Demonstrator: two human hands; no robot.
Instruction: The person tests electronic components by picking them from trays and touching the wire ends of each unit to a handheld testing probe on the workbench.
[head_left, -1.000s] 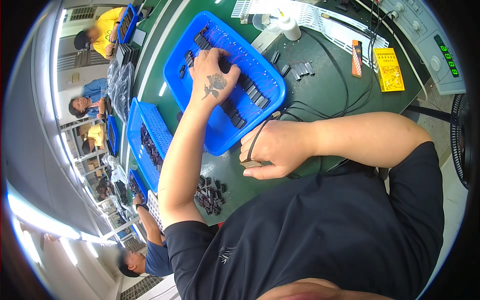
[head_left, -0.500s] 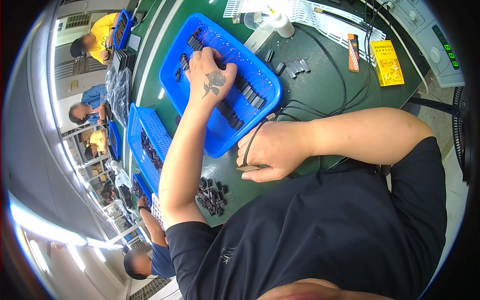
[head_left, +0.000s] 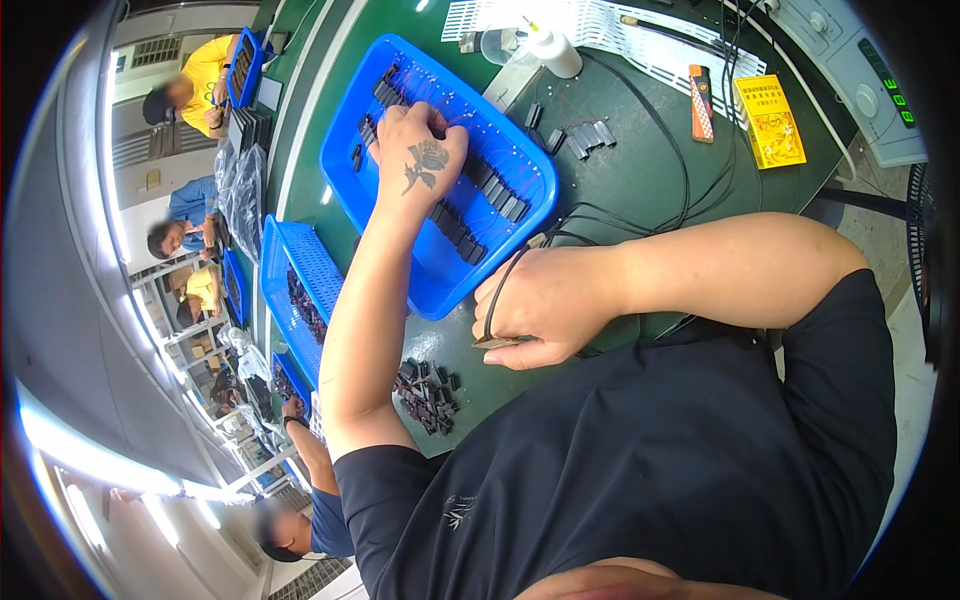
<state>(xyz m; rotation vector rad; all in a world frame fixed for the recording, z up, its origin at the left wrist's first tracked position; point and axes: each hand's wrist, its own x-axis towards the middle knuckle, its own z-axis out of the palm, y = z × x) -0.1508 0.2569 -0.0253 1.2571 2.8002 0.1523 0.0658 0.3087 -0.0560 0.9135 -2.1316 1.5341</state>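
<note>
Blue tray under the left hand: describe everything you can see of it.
The blue tray looks like plastic, roughly rectangular, with rounded corners and raised walls. It sits open side up on the green table, slanted across the view. Inside lie rows of small, wired black blocks; the blue base shows at the near end. The left hand reaches in, its fingertips hidden, so its grip can't be judged.

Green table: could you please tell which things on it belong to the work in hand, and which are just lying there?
Likely in the work:
blue rectangular plastic tray, left hand inside
small black rectangular blocks in it
flat brownish piece in the right hand

Probably just lying about:
yellow printed rectangular box
narrow orange-and-black object
</note>
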